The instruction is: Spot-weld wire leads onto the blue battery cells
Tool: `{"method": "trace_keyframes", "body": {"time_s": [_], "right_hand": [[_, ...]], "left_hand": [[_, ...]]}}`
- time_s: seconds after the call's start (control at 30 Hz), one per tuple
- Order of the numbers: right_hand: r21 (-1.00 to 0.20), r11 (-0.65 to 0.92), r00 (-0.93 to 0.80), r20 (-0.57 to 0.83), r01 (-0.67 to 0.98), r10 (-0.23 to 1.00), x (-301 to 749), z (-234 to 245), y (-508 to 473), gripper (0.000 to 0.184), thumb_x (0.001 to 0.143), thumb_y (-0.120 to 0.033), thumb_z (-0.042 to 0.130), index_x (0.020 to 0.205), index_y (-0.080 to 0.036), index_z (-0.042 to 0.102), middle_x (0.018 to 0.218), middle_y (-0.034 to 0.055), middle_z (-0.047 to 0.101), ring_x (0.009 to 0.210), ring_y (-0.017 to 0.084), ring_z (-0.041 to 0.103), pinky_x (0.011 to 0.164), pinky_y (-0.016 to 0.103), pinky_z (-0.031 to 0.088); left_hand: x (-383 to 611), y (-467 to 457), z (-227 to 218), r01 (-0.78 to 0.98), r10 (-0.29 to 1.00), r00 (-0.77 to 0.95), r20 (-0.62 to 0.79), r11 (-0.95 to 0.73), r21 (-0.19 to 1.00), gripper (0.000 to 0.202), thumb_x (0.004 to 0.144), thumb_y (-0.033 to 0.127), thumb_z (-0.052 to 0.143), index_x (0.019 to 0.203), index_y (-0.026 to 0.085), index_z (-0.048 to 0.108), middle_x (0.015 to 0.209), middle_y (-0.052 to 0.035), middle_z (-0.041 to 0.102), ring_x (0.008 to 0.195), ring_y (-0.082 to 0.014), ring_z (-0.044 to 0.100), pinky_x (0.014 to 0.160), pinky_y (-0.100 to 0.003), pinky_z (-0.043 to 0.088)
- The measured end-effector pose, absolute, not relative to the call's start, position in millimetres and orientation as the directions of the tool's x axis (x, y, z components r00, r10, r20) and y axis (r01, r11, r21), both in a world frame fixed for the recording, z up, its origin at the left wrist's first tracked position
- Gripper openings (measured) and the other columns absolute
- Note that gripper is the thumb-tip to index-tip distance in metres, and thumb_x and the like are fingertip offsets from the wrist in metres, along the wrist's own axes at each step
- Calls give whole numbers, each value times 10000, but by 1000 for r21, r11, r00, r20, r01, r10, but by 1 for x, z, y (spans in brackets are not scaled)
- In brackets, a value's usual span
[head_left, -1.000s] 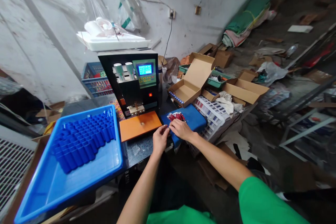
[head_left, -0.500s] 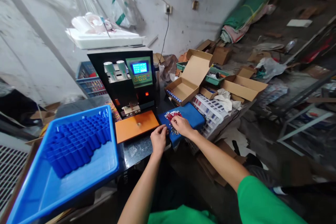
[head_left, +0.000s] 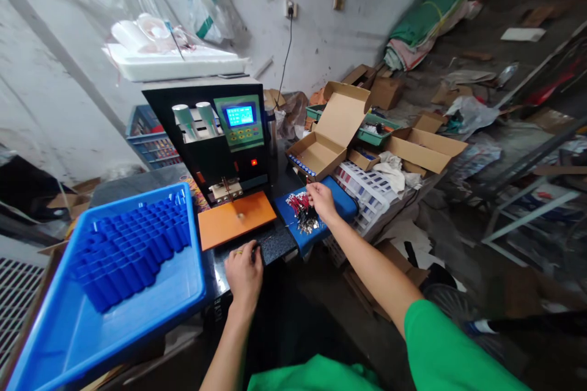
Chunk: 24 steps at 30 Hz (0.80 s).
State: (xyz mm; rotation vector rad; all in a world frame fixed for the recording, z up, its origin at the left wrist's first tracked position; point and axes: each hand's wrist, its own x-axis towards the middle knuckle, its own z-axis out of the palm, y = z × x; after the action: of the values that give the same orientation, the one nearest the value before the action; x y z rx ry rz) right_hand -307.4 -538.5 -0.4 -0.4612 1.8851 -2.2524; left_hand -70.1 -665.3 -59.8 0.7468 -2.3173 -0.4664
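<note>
I view wire leads (head_left: 306, 217), red and black with white and silvery tips, fanned over a blue covering (head_left: 347, 200); right hand (head_left: 321, 200) beside them, left hand (head_left: 245, 269) curled, apart; their grips I cannot tell.

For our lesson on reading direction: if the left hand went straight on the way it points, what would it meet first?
Probably the orange plate by the black machine, though the left hand might pass above it.
</note>
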Motion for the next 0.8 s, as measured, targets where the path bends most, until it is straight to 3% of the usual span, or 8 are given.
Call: {"method": "trace_keyframes", "body": {"time_s": [0.1,0.17,0.33,0.43,0.8], "right_hand": [[-964,-264,-913,98,11,-397,-286,5,-547,367,731,-514,728,699,-191,557,584,-51,503,470,65,413,400,180,315],[-955,-292,-889,87,54,-450,-271,8,-551,361,738,-499,735,688,-188,557,585,-46,513,471,61,415,402,176,326],[-915,-349,-822,34,204,-568,-232,10,-560,321,724,-438,753,687,-186,558,602,-44,508,504,65,423,418,174,322],[-893,-364,-787,20,263,-616,-208,9,-564,302,722,-429,751,711,-186,572,623,-39,519,521,71,430,432,181,323],[-937,-293,-773,42,189,-633,-160,0,-574,301,764,-475,700,762,-198,583,654,-33,532,522,84,440,469,207,369]], "left_hand": [[-68,-660,-56,-377,-618,-597,511,779,501,299,919,349,523,1097,197,708,1108,-145,725,1033,-318,610,890,-450,435],[-67,-655,-50,-318,-624,-571,533,767,558,285,922,361,532,1074,200,712,1083,-135,730,1030,-304,610,917,-455,434],[-69,-639,-26,-28,-689,-553,468,577,816,269,906,394,582,1042,200,708,977,-87,737,859,-205,659,810,-343,510],[-74,-631,-10,24,-704,-569,425,503,864,266,876,399,620,1023,200,717,958,-72,739,828,-182,663,786,-313,521],[-64,-629,4,67,-780,-577,242,249,966,287,826,454,650,852,174,707,821,-48,721,772,-174,640,740,-281,502]]}}
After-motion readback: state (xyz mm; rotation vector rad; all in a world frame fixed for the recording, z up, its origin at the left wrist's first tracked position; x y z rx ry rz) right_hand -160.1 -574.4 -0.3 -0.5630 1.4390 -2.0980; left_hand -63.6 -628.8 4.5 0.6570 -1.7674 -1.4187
